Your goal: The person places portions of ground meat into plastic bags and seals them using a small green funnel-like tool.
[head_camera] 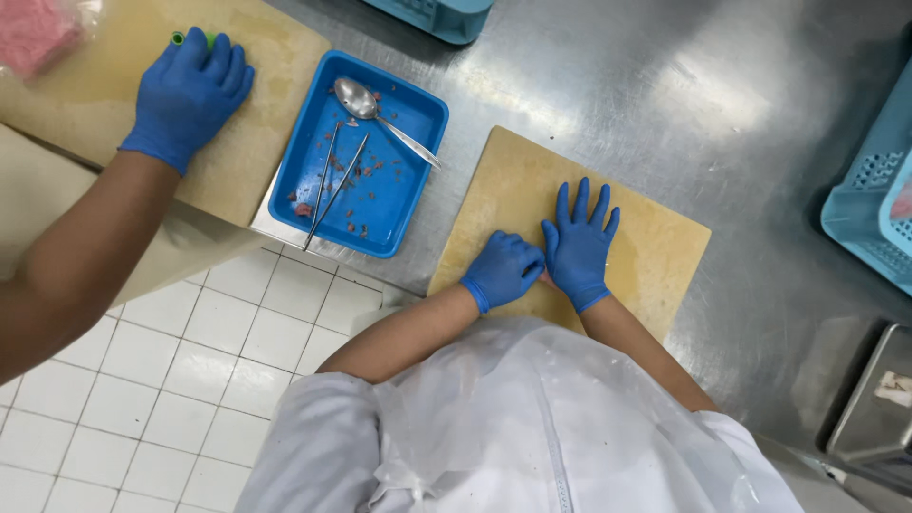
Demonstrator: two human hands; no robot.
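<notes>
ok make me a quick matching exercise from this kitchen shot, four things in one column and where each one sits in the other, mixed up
Things:
1. spoon
2. right hand
3. left hand
4. co-worker's hand

Places or states:
A. fist closed on the near edge of the middle cutting board
B. resting on the far-left cutting board
C. lying in the blue tray
D. fingers spread flat on the middle cutting board

Pairs: 1-C, 2-D, 3-A, 4-B

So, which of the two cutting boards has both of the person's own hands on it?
The cutting board right of the blue tray: left hand curled, right hand flat. The other board carries only a co-worker's gloved hand.
</notes>
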